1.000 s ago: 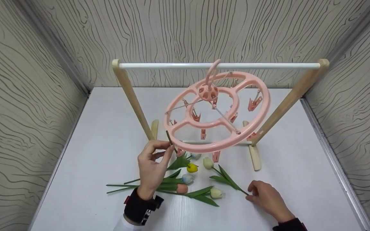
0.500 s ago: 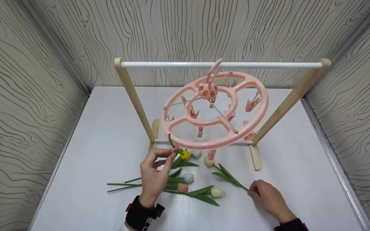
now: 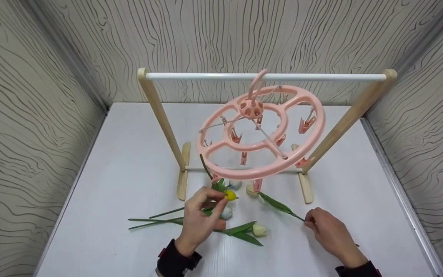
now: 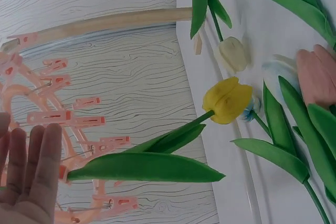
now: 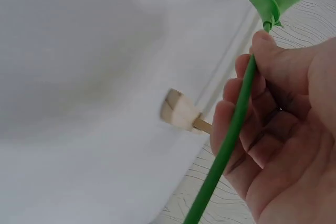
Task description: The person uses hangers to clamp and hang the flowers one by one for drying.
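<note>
A yellow artificial tulip [image 4: 227,99] hangs from a pink clip at the left edge of the round pink clip hanger [image 3: 240,174]; its stem end pokes up past the rim. My left hand [image 3: 202,219] is just in front of that flower in the head view. In the left wrist view its fingers [image 4: 47,156] look fairly straight, apart from the bloom and near the clips. My right hand [image 3: 331,232] pinches the stem of a white tulip [image 3: 277,203] between thumb and fingers, with the flower pointing away toward the hanger. The stem's tail runs out behind the palm.
The hanger hooks over the white bar [image 3: 206,77] of a wooden stand [image 3: 162,119]. Several tulips lie on the white table [image 3: 110,184], among them a white one [image 3: 259,230], a blue-white one [image 3: 227,212] and a pink one [image 4: 317,74]. Patterned walls enclose the table.
My left hand has come away from the clip and stem, down and to the right, leaving the yellow tulip hanging. My right hand has moved slightly right and up with the white tulip.
</note>
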### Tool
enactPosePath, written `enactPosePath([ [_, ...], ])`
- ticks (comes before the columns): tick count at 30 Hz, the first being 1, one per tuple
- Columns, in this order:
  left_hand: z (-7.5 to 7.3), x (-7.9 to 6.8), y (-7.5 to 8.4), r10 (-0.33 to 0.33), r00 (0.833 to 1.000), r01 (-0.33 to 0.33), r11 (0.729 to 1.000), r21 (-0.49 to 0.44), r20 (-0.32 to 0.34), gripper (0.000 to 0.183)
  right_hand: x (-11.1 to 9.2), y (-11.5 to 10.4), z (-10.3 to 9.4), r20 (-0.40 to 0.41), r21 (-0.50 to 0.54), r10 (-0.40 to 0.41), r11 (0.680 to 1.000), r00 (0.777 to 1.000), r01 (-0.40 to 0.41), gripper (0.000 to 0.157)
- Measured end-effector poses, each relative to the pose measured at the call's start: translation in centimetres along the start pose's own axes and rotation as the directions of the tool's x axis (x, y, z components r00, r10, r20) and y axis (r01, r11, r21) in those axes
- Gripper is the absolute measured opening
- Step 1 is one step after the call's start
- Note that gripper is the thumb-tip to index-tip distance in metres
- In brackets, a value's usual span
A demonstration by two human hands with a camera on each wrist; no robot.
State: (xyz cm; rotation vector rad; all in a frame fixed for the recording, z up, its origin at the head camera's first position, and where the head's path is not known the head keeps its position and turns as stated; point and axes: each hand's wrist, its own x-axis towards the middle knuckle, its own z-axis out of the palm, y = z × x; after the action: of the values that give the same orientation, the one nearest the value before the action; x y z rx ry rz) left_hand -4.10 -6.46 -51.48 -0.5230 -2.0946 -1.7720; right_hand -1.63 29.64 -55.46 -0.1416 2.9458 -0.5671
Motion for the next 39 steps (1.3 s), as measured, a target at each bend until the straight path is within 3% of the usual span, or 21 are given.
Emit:
enactPosePath([
  [4, 0.7, -0.1, 0.4, -0.01, 0.996, 0.01, 1.0, 0.008, 0.085, 0.008, -0.3, -0.4, -1.0, -0.034, -0.042, -0.046, 0.998, 0.998, 0.044, 0.017],
  [9, 1.5, 0.1, 0.8, 0.034, 0.984, -0.039, 0.999, 0.022, 0.172, 0.006, -0.5, -1.4, -2.2, -0.038, -0.073, -0.075, 0.995, 0.996, 0.072, 0.017],
  [16, 2.9, 0.4, 1.6, 0.115, 0.941, -0.15, 0.985, 0.088, 0.319, 0.008, -0.8, -3.4, -3.4, -0.016, -0.152, -0.114, 0.982, 0.993, 0.11, 0.017],
  [21, 4.1, 0.5, 2.2, 0.139, 0.914, -0.21, 0.966, 0.153, 0.381, 0.01, -1.0, -4.8, -3.7, 0.006, -0.135, -0.145, 0.98, 0.989, 0.145, 0.017],
  [28, 5.4, 0.1, 2.4, 0.144, 0.88, -0.295, 0.913, 0.282, 0.453, 0.013, -0.8, -6.1, -3.2, -0.01, -0.119, -0.283, 0.953, 0.959, 0.28, 0.018],
  [33, 6.1, -0.1, 2.5, 0.093, 0.856, -0.335, 0.849, 0.409, 0.508, 0.015, -0.5, -7.0, -2.7, -0.04, -0.127, -0.38, 0.919, 0.924, 0.373, 0.018],
  [39, 6.6, 0.2, 2.5, 0.009, 0.813, -0.353, 0.803, 0.481, 0.582, 0.014, -0.1, -8.0, -2.4, -0.053, -0.136, -0.436, 0.894, 0.898, 0.426, 0.017],
])
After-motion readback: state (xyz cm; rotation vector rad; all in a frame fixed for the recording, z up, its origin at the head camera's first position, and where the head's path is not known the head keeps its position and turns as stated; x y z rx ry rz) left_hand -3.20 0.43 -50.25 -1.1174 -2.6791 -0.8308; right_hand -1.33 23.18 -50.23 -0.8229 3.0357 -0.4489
